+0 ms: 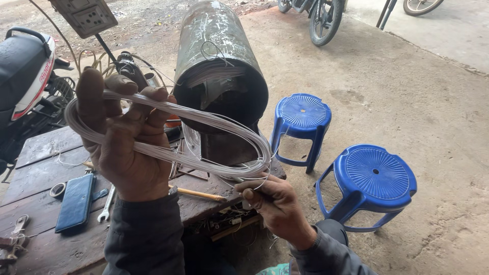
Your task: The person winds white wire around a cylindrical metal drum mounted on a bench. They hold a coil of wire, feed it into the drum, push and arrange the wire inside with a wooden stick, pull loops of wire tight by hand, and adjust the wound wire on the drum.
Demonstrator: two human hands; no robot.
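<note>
Left hand [122, 147] at frame left grips the white wire coil [173, 135], fingers curled round it; its long axis runs right-down to the right hand [277, 203] pinching its far end

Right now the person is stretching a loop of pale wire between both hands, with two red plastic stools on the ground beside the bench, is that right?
Not quite: the stools are blue, not red, as the head view shows. The rest holds: the left hand and right hand stretch the loop of pale wire between them, beside the bench.
</note>
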